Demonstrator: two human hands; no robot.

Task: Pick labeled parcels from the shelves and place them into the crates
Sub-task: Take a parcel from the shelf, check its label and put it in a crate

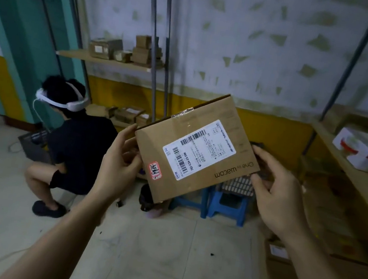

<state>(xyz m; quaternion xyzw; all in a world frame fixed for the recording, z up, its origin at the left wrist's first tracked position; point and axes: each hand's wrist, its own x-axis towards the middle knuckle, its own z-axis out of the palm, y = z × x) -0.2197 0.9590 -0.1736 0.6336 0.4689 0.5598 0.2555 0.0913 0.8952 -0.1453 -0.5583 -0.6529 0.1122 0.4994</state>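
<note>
Both hands hold the parcel [204, 190] in the air at chest height. The left hand [120, 161] grips its left edge and the right hand [276, 186] pinches the right edge. The box is tilted with its label [198, 151] facing the camera, probably so it can be read before sorting. Just behind and below it, a dark crate [239, 186] sits on blue stools [228, 205], raised for an easy drop. Farther left a person [77, 142] crouches. At the back wall a shelf [109, 60] carries more boxes.
</note>
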